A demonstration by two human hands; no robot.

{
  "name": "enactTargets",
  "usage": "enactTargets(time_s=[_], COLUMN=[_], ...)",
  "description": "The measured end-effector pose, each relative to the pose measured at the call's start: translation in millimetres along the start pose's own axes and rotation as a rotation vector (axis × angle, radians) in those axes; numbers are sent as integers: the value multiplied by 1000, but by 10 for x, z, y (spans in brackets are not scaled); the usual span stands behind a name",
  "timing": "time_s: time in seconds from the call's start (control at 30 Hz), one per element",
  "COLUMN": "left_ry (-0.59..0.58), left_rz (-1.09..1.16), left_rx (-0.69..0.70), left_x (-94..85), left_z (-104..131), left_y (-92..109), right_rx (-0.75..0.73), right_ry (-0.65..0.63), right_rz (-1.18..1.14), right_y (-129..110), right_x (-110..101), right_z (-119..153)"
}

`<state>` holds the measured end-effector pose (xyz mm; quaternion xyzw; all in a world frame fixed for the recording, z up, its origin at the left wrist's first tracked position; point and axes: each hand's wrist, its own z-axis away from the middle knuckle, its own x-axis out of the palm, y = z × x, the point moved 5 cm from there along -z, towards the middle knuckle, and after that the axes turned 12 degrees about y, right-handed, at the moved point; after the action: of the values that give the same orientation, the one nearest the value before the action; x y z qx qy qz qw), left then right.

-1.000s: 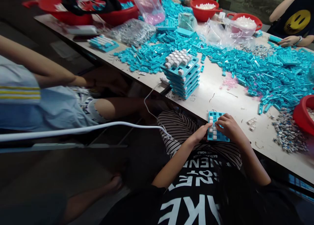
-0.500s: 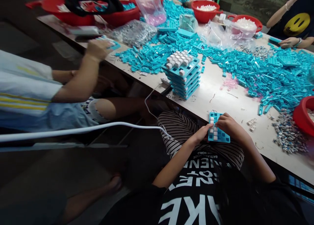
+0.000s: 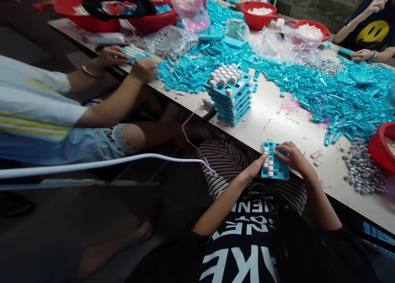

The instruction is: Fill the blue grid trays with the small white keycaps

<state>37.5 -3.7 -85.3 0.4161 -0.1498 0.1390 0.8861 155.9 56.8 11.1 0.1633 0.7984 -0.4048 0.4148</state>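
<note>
A blue plastic tray with square openings (image 3: 282, 175) lies at the table's front edge, over my lap. Small white cubes (image 3: 270, 168) fill part of its left columns. My left hand (image 3: 253, 170) grips the tray's left side, thumb on top beside the cubes. Over the tray's upper right part, my right hand (image 3: 292, 154) has its fingers bent and close together at the openings. Whatever sits between those fingertips is too small to make out. Farther left stands a stack of similar blue trays (image 3: 233, 110), its top one bearing several white cubes (image 3: 224, 75).
Loose blue plastic pieces (image 3: 348, 95) cover much of the table (image 3: 265, 128). A grey heap of small parts (image 3: 364, 167) and a red basin (image 3: 382, 145) are at right. A white cable (image 3: 148, 155) crosses at left. A co-worker's hands (image 3: 143, 70) hold another blue tray.
My right hand has shifted slightly right, uncovering more of the tray's middle. My left hand keeps its grip. The co-worker at left has brought both hands to their tray.
</note>
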Motion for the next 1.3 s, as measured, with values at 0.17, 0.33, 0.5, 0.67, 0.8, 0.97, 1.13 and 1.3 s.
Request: enactTargets(time_s=[0.17,0.33,0.5,0.67,0.8,0.97,1.13,1.3], left_ry=[11,-20,-10,8,-10,-19,7,-8], left_rz=[-3,33,40,13,33,18,-39,50], left_rx=[9,35,31,35,47,21,-12,16], left_x=[-15,16,31,12,27,20,-12,23], left_z=[-15,5,22,17,17,-1,-1,-20], left_y=[-23,-5,23,22,23,-11,-35,2], right_rx=[-4,3,42,-6,26,45,66,40], right_ry=[21,41,89,22,41,116,101,29], right_rz=[29,35,48,-24,-67,-5,-35,-44], right_y=[-18,-41,-50,-48,26,84,78,38], right_x=[8,3,-24,-11,18,44,13,-1], right_z=[8,4,0,21,40,54,44,28])
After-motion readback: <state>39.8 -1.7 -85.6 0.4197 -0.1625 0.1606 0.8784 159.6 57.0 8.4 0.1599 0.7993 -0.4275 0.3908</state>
